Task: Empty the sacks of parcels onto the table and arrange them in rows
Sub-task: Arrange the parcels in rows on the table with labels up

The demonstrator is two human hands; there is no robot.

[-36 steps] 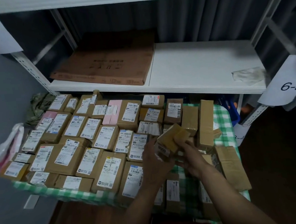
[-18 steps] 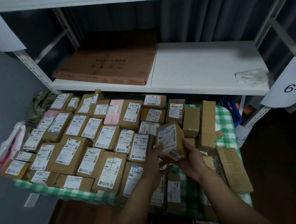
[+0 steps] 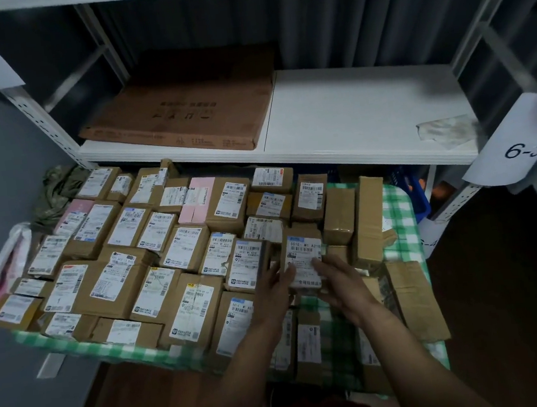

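Note:
Several brown cardboard parcels with white labels lie in rows on the table with the green checked cloth [image 3: 401,220]. A small labelled parcel [image 3: 304,252] lies label up at the right end of a row, beside another labelled parcel [image 3: 248,264]. My left hand [image 3: 277,289] touches the small parcel's lower left edge with fairly straight fingers. My right hand [image 3: 342,281] lies against its lower right edge, fingers stretched over the label. Unsorted parcels [image 3: 369,223] stand and lie to the right.
A white shelf board [image 3: 351,120] hangs over the table's far edge and carries a flat brown carton [image 3: 186,112]. A plastic bag [image 3: 1,265] sits at the table's left edge. A grey wall lies left; dark floor lies right.
The small parcel was held up in both hands and turned label up; now it lies in the row and my fingers have flattened against it.

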